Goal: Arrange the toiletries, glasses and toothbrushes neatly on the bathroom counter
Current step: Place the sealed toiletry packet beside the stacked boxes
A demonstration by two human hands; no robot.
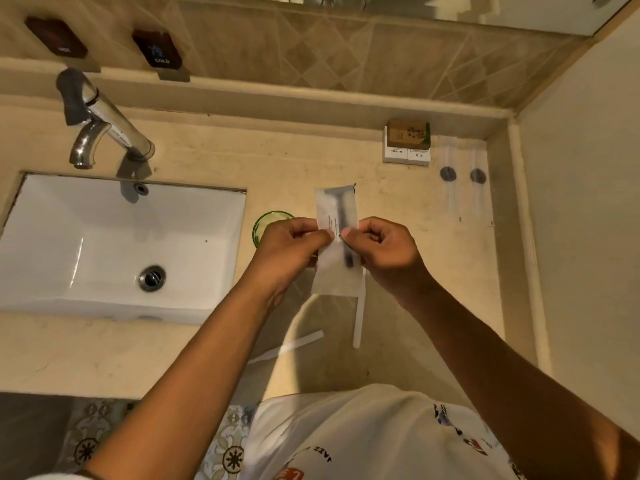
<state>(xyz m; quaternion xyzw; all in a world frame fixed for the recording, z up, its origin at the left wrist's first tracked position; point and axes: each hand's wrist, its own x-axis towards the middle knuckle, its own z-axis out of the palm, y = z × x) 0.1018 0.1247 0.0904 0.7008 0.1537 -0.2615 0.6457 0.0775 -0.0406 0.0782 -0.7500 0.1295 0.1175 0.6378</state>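
Both hands are up over the counter pinching one thing between them: the left hand (294,242) grips the left edge and the right hand (377,242) grips the right edge of a translucent white plastic sachet with a dark razor inside (336,216), fingers curled, thumbs pressed on the front. The packet is held upright above the beige stone bathroom counter (207,157), not resting on it, razor head at the top. Just behind the left hand there's one green-rimmed drinking glass (268,223), mostly hidden by the knuckles, standing on the counter beside the basin. Below the packet I count two white plastic toothbrushes lying flat: one (358,317) running roughly straight toward the person, the other (289,346) slanted off to the left, well apart at their far ends. Further back near the wall sit two small white boxes side by side (406,154) with one brown cardboard box with a green edge (408,134) stacked on top. To the right of those, two clear slim tubes with dark round caps (448,174) lie side by side, kinda blurry. On the left there's one white rectangular sink (104,244) and one chrome tap (104,123).
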